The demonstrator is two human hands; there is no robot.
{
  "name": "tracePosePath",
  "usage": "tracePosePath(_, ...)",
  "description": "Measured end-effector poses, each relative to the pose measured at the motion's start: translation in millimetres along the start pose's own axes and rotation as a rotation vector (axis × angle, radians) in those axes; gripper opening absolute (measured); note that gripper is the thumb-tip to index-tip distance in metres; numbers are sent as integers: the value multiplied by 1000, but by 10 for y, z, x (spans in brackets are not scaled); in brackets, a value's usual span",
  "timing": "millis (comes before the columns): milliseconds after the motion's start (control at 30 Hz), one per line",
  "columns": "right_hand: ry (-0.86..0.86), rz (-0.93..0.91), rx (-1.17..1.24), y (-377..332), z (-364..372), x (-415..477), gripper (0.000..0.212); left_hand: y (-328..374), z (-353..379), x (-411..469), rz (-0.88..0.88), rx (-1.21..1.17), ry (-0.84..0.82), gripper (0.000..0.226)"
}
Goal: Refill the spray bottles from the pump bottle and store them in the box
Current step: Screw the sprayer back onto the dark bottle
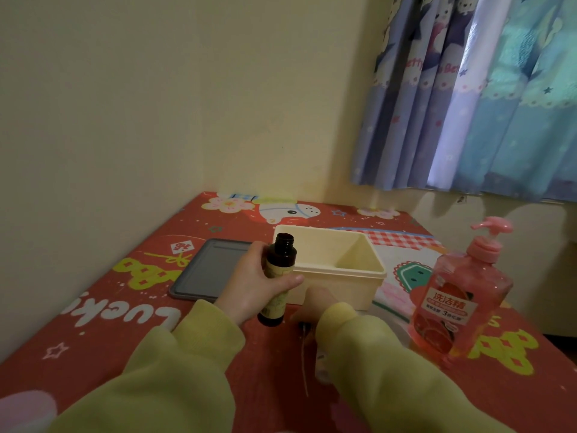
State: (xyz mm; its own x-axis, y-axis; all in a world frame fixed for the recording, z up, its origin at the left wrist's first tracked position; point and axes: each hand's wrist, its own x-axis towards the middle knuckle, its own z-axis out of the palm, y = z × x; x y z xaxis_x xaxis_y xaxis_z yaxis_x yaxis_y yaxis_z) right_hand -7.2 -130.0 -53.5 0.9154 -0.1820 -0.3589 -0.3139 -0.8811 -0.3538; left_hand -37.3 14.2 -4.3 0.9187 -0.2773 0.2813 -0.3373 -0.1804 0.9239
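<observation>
open bottle in my left hand, pump within reach

my left hand (249,285) is wrapped round the bottle (281,251), thumb across the label in front and the other fingers behind, holding it close to upright just in front of the box's left corner. its cap is off and the threaded neck stands open. it is small, dark and stiff, glass or hard plastic, i cannot tell which. it looks light, and the smooth sides would turn slippery if soap runs down them. so i judge the label band the right place to hold, low enough to leave the narrow mouth free.

my right hand (315,300) is down at the table in front of the box (340,270). the sleeve (359,339) covers most of it, and i cannot tell whether those fingers are gripping anything. a thin tube (305,364) lies on the cloth just beside it, probably the sprayer's; it is flimsy, best lifted by its head.

the box stands open, with nothing inside that i can see, and a grey lid (206,270) lies flat to its left. the pump bottle (459,301) stands on the right, near but apart, fairly full and so heavy. i would leave it standing and press the top.
</observation>
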Motion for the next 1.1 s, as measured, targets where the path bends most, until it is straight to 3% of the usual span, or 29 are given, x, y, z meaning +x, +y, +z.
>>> tracePosePath(67,18,-21,64,3,-35,-4,27,21,11,19,7,3,0,43)
tracePosePath(300,102,-147,134,49,-437,-159,26,224,194,156,57,-19,19,41)
tracePosePath(433,165,-223,231,122,-882,-381,16,442,289,229,119,-49,22,33)
tracePosePath(533,270,-285,368,175,-1242,-581,18,580,337,273,160,-50,21,33)
tracePosePath(767,569,-432,435,201,-1962,-975,24,876,480,326,189,-118,-26,31)
tracePosePath(1100,738,-603,501,53,-2594,-1446,27,1196,651,411,240,-102,-45,30)
